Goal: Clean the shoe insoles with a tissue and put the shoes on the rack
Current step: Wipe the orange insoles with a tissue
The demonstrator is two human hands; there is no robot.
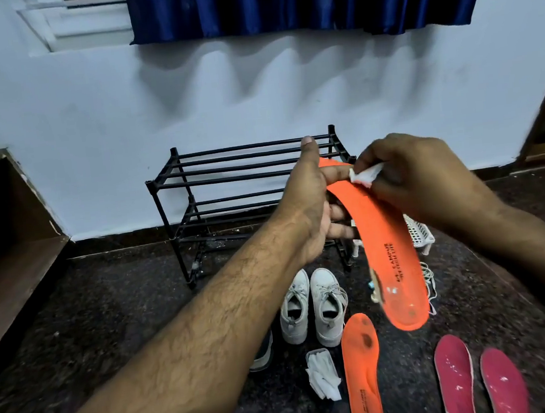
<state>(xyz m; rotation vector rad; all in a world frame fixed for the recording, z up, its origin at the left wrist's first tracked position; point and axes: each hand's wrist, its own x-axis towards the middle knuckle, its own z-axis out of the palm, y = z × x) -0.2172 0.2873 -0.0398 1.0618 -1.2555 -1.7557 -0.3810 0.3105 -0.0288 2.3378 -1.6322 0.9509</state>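
1. Dark speckled floor (108,327) runs up to a pale blue wall, where the black shoe rack (245,189) stands with bare shelves.
2. My left hand (311,202) grips the toe end of an orange insole (385,254), thumb raised, in front of the rack.
3. My right hand (420,176) pinches a white tissue (366,175) against that insole.
4. Before the rack sit white shoes (313,307); nearer me lie a second orange insole (363,372), tissues (322,373) and two pink insoles (477,380).
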